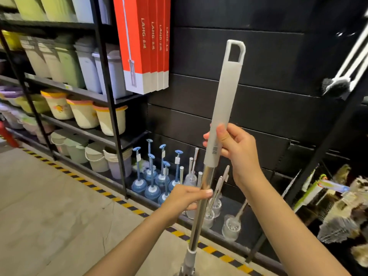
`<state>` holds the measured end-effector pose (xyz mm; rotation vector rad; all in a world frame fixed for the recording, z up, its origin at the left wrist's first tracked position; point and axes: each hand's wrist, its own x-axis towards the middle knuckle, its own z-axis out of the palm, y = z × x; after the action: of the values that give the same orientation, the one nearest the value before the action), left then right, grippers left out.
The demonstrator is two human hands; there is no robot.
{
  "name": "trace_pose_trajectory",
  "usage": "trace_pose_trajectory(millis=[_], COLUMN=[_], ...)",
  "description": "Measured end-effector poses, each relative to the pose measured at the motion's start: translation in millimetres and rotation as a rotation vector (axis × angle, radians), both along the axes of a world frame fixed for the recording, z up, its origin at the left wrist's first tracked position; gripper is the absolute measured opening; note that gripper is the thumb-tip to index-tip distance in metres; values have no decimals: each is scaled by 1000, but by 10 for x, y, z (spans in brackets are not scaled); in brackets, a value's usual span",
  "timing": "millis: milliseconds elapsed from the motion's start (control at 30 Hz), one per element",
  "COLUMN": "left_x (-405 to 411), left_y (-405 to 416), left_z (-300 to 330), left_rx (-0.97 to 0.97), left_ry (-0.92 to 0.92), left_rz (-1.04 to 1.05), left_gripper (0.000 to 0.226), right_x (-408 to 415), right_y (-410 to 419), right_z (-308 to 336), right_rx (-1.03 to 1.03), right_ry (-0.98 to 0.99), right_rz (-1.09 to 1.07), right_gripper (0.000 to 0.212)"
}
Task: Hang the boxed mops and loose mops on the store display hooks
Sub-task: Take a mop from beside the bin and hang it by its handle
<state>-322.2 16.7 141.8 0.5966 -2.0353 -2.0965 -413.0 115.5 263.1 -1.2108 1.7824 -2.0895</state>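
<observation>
1. Head view, looking down a store aisle: one loose mop (218,124) stands nearly upright in the middle, tilted a little to the right at its top, in front of a black slatted wall (278,96).
2. Its long grey grip ends in a rectangular hanging loop (236,50) at the top; below the grip runs a shiny metal pole (201,204). The mop's lower end is cut off by the bottom edge.
3. Four red boxed mops (143,44) hang side by side at upper left, against the same wall.
4. Two hands hold the loose mop. The right hand (235,146) is wrapped round the lower part of the grey grip, thumb on the front, forearm rising from lower right.
5. The left hand (189,198) is lower, fingers closed round the metal pole, thumb lying across it, forearm rising from the bottom edge.
6. Seven blue toilet brushes (153,176) stand in holders on the low shelf behind the pole, with several clear-holder brushes (231,226) beside them; their exact number is hard to tell.
7. Black shelving (107,80) at left carries rows of pastel bins and buckets.
</observation>
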Motion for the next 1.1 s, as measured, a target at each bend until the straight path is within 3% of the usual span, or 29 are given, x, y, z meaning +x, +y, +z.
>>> trace_pose_trajectory(millis=[200, 367, 500, 700, 1100], left_x=[-748, -1458, -2059, -2925, -3946], left_y=[-708, -1306, -1699, -2290, -3294], left_z=[220, 481, 622, 949, 1463], left_rx=[-59, -67, -87, -163, -222], left_ry=[34, 99, 89, 91, 225], left_rz=[-50, -119, -113, -141, -156], left_gripper=[30, 22, 32, 39, 43], right_x=[-606, -1263, -1851, -2694, -3604], right_y=[-622, -1193, -1593, -2163, -3226], right_z=[251, 481, 610, 912, 1475], right_rx=[-23, -70, -91, -121, -181], right_ry=[21, 16, 24, 40, 162], right_rz=[-76, -152, -187, -230, -230], right_gripper=[23, 21, 28, 12, 22])
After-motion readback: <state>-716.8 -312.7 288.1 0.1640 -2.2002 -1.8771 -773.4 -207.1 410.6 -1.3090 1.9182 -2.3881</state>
